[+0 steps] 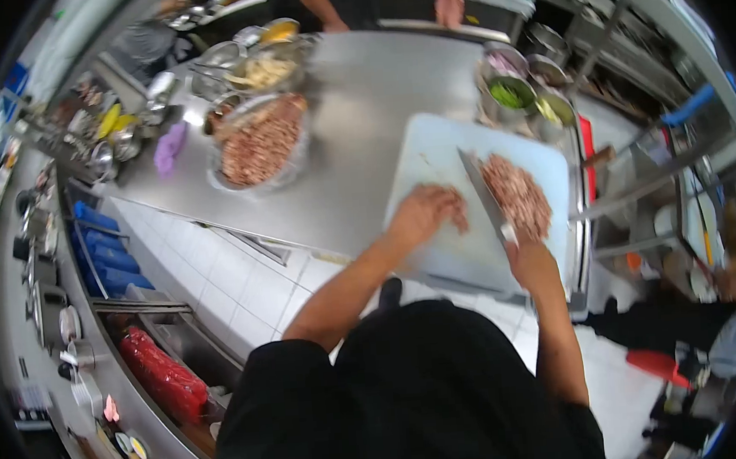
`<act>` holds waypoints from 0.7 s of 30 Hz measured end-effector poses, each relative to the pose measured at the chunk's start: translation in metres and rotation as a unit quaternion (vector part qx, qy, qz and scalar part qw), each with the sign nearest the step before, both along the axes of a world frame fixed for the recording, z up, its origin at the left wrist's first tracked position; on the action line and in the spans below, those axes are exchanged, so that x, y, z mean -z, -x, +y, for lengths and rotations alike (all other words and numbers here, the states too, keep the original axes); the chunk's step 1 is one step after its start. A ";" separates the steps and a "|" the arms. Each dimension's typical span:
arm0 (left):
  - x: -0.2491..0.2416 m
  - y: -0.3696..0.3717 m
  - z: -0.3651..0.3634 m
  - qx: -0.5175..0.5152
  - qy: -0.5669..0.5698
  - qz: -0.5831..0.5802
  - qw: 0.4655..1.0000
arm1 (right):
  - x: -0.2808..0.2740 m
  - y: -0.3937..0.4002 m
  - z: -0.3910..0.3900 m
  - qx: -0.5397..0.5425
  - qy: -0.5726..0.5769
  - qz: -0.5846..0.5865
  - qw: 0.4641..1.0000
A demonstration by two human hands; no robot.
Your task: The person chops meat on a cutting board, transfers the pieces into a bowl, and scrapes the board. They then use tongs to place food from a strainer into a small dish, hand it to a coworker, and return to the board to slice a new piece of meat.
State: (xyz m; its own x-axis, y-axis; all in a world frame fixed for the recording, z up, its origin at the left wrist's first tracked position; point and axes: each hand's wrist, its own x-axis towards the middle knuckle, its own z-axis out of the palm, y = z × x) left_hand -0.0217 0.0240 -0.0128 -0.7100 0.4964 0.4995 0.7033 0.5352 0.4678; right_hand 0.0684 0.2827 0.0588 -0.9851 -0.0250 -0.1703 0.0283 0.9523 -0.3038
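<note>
My right hand is wrapped round the handle of a kitchen knife. Its broad blade points away from me across a white cutting board. To the right of the blade, and touching it, lies a heap of chopped raw meat. My left hand is on the board left of the knife, slightly blurred. Its fingers curl over a small portion of meat, partly hidden beneath them.
The board sits on a steel table. A plastic-lined container of chopped meat stands left, beside several bowls and a purple cloth. Behind the board's right corner are pots, one with chopped greens. Other people stand around.
</note>
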 end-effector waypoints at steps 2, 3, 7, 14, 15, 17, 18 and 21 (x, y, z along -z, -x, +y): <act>-0.017 -0.003 0.004 -0.008 -0.031 -0.067 0.997 | -0.009 0.005 -0.008 0.011 0.012 -0.006 1.000; -0.017 -0.001 0.002 -0.027 -0.061 -0.122 0.990 | -0.012 0.008 -0.011 0.004 0.024 0.005 1.000; -0.027 0.006 -0.013 -0.052 -0.070 -0.194 0.977 | -0.029 0.031 -0.039 -0.039 0.020 -0.003 0.999; -0.029 0.012 -0.001 0.001 -0.022 -0.147 0.989 | -0.075 0.063 -0.079 -0.018 0.011 -0.185 0.983; -0.024 0.015 -0.001 0.013 -0.015 -0.134 0.991 | -0.070 0.054 -0.071 -0.025 -0.016 -0.175 0.984; -0.018 0.018 -0.001 0.032 -0.006 -0.113 0.993 | -0.046 0.038 -0.067 -0.029 -0.040 -0.130 0.990; -0.017 0.019 -0.001 0.042 -0.002 -0.105 0.994 | -0.021 0.029 -0.067 -0.023 -0.035 -0.094 0.995; -0.016 0.018 -0.003 0.059 0.000 -0.096 0.994 | -0.001 0.034 -0.075 -0.021 -0.027 -0.046 0.998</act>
